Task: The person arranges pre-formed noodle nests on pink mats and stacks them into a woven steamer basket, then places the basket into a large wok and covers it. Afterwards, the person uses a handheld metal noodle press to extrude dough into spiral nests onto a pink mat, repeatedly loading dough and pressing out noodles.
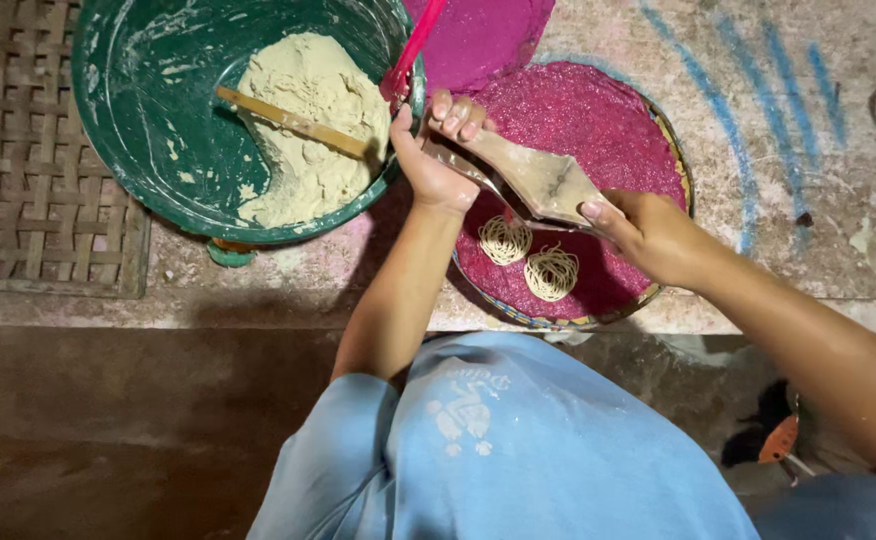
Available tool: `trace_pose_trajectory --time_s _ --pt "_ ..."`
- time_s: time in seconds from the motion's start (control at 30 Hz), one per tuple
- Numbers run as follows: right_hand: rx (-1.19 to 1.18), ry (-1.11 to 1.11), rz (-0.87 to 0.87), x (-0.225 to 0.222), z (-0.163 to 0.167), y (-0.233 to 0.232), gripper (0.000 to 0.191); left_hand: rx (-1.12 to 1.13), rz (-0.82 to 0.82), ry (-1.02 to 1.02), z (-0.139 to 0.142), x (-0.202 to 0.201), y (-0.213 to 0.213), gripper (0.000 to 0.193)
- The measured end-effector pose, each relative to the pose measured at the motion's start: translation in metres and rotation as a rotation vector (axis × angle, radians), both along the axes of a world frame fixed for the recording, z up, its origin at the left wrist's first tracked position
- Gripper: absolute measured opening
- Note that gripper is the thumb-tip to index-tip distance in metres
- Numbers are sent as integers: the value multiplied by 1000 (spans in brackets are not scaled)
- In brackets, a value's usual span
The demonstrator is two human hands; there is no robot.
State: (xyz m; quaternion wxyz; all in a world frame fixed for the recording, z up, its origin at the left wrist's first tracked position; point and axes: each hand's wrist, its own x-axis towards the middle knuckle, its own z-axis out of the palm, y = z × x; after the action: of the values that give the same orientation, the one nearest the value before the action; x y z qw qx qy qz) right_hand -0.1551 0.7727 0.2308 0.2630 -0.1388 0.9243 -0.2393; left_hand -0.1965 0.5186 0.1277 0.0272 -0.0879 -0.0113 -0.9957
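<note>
the wooden noodle press (543, 182) sits above the round pink tray (648, 150), so strands drop onto it beside two noodle nests (530, 258). the left hand (436, 160) and right hand (648, 232) each clamp one end, squeezing toward each other. to the left, a green bucket (148, 130) holds pale dough (313, 110) with a wooden stick (293, 122), within easy reach for refilling.
</note>
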Motion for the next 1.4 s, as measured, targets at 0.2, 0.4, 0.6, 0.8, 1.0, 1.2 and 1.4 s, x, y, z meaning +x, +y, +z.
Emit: trace_pose_trajectory --time_s 0.2,0.4,0.6,0.8,1.0,1.2,1.4 --pt "-74 -61 -50 5 -5 12 60 -600 -409 -330 -44 5 -11 65" --pt "-179 -35 -98 1 -22 23 54 -1198 -580 -324 -128 14 11 66" --pt "-296 -44 -174 -5 -43 40 48 -2010 229 254 -109 68 -13 37" --pt "-339 -141 -134 -14 -56 63 58 -1529 -58 -134 -48 53 -26 74" --pt "-227 -431 7 -51 -49 24 66 -140 -79 -2 2 -9 -13 54" --pt "-27 62 74 -65 -18 -29 66 -52 38 32 7 -42 -30 50" --pt "7 -106 4 -66 -10 -39 63 -22 75 -114 -13 -43 -23 50"
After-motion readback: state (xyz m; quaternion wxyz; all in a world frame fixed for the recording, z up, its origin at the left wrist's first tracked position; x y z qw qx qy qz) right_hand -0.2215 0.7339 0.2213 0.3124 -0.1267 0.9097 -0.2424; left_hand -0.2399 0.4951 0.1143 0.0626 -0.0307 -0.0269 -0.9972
